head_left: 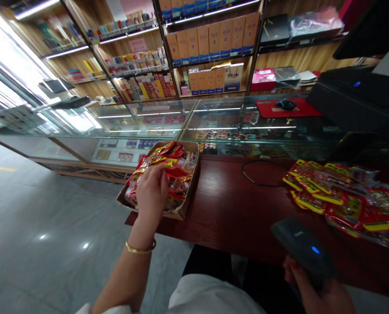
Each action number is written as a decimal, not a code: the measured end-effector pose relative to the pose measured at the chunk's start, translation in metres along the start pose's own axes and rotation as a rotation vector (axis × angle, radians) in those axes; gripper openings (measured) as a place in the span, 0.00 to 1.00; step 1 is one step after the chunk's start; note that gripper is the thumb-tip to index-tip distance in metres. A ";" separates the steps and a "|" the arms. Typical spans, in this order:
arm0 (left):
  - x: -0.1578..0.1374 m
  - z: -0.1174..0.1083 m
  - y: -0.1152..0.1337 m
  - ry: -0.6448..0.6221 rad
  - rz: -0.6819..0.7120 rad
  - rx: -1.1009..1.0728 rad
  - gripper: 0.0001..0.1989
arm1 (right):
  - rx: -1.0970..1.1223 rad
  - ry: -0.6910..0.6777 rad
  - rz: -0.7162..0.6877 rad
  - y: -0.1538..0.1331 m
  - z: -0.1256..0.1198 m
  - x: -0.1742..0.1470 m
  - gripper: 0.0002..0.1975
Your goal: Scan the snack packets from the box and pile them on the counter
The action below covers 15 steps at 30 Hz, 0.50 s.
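My left hand (153, 189) is over an open cardboard box (181, 211), its fingers closed on the edge of a red snack packet (176, 172). Many shiny red and yellow packets (162, 152) fill the box beneath it. At the lower right, my right hand (319, 290) is wrapped round the handle of a black barcode scanner (302, 244) with a blue light on top. Beyond the scanner, a loose pile of red and yellow snack packets (325, 187) lies on the dark red table (227, 205).
A glass display counter (168, 115) runs behind the table. A mouse (285, 104) rests on a red mat (266, 109), with a dark monitor (367, 30) at the right. A black cable (243, 172) loops on the table. Stocked shelves (210, 61) line the back wall.
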State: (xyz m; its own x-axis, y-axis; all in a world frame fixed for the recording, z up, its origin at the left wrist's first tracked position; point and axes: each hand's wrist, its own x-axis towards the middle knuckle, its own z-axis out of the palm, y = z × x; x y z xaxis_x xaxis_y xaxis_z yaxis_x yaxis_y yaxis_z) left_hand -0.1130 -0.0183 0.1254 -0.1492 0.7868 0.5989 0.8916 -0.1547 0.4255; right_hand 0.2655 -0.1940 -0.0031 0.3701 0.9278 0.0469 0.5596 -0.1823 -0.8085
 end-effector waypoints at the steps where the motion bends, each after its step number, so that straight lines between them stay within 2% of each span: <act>1: -0.006 -0.003 0.007 0.081 -0.127 -0.137 0.10 | 0.005 -0.016 -0.015 0.003 0.001 0.000 0.27; 2: -0.013 -0.003 0.016 0.123 -0.256 -0.305 0.10 | 0.016 -0.034 -0.031 0.005 0.003 0.000 0.27; 4: -0.030 0.009 0.035 0.088 -0.487 -0.695 0.12 | 0.049 -0.063 -0.045 0.005 0.006 -0.001 0.26; 6: -0.048 0.033 0.053 -0.064 -0.635 -1.047 0.15 | 0.088 -0.064 -0.027 0.000 0.008 -0.003 0.26; 8: -0.066 0.064 0.064 -0.236 -0.722 -1.236 0.18 | 0.130 -0.050 0.010 -0.007 0.011 -0.006 0.25; 11: -0.089 0.105 0.064 -0.409 -0.745 -1.151 0.16 | 0.193 -0.032 0.042 -0.016 0.014 -0.009 0.25; 13: -0.100 0.123 0.057 -0.456 -0.657 -1.024 0.11 | 0.204 -0.025 0.045 -0.018 0.015 -0.009 0.25; 15: -0.107 0.133 0.049 -0.466 -0.547 -0.968 0.16 | 0.195 -0.035 0.035 -0.017 0.015 -0.007 0.24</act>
State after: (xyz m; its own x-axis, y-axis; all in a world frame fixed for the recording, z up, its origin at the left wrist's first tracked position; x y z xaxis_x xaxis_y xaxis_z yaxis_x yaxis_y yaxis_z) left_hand 0.0032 -0.0301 -0.0080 -0.0600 0.9975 -0.0371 0.0386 0.0394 0.9985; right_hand 0.2423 -0.1926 0.0012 0.3592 0.9333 -0.0007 0.3913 -0.1513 -0.9077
